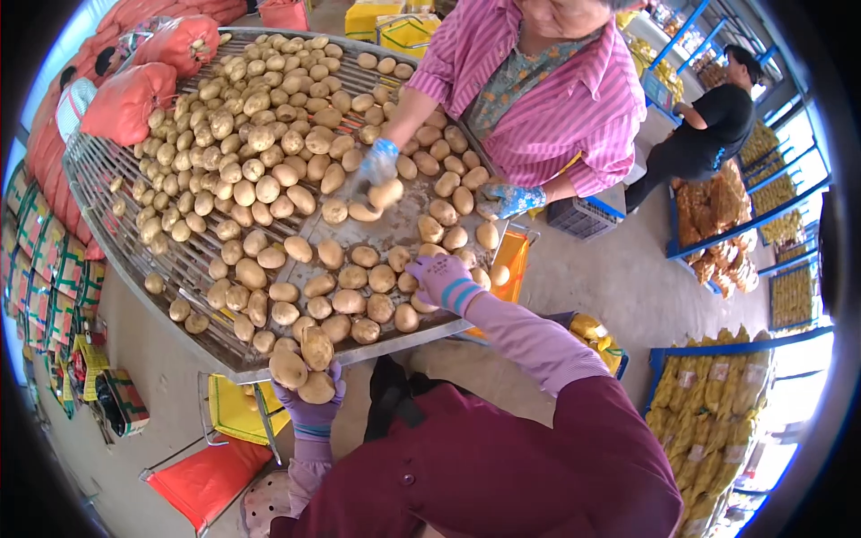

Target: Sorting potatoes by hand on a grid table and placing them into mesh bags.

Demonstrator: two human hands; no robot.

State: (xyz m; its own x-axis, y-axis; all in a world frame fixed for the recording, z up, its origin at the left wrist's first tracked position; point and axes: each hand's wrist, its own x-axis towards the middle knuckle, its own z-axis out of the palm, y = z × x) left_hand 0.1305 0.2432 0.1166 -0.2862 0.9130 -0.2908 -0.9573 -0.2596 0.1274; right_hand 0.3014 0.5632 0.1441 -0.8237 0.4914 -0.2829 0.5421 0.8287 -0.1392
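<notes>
Potatoes [350, 301] lie spread over a slatted metal sorting table [151, 259] with a flat sheet section on its right. My left hand [315, 398], in a purple knit glove, is at the table's near edge and cups several potatoes [316, 348] from below. Over the right side of the table, my gloved right hand [440, 277] reaches palm down among the potatoes and touches some of them. The palm and part of its fingers are hidden, so I cannot tell whether it grips one.
Across the table, a co-worker's blue-gloved hand [380, 165] is at a potato; the other gloved hand [509, 200] rests at the edge. Red sacks [128, 101] lie far left. Below the near edge hang a yellow bag [245, 407] and a red bag [208, 474]. An orange bag [512, 259] hangs right.
</notes>
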